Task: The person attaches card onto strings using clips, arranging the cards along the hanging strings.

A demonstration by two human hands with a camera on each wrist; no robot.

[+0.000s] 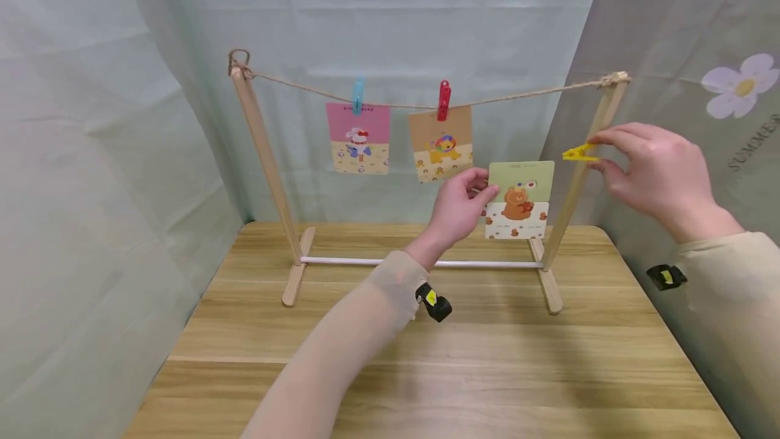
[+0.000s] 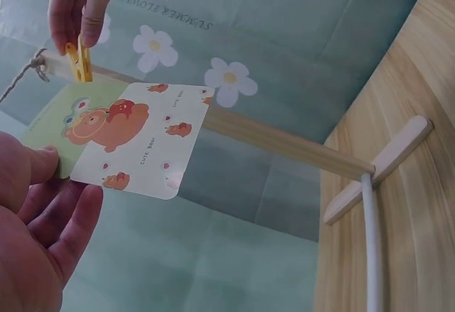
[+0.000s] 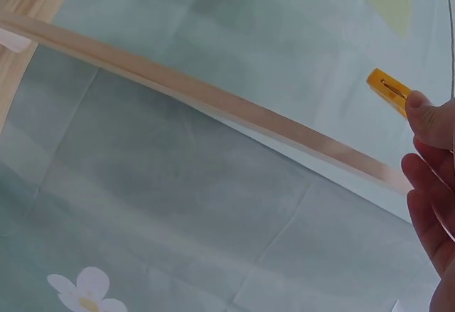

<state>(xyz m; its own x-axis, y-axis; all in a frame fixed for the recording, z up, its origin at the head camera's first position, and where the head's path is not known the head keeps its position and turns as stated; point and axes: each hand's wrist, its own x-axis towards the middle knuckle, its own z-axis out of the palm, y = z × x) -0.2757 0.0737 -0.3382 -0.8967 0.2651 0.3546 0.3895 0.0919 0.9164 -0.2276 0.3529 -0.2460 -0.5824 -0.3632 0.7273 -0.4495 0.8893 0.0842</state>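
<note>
My left hand [image 1: 458, 205] pinches the left edge of a green and white bear card [image 1: 519, 215], held upright below the rope. In the left wrist view the thumb lies on the front of the card [image 2: 135, 138]. Between thumb and fingertips, my right hand [image 1: 655, 161] holds a yellow clothespin [image 1: 579, 153] by its handle end, its tip pointing left toward the card. The same clothespin [image 3: 389, 92] shows in the right wrist view. On the twine rope [image 1: 292, 85] hang a pink bunny card [image 1: 359, 137] under a blue clothespin [image 1: 357, 97] and an orange lion card [image 1: 441, 144] under a red clothespin [image 1: 444, 101].
The rope is tied between a left wooden post [image 1: 262, 154] and a right wooden post [image 1: 575, 202]. A white rod [image 1: 487, 265] joins their feet low over the wooden table [image 1: 487, 371]. Pale curtains [image 1: 396, 19] stand behind, with a printed flower [image 1: 740, 87] at right.
</note>
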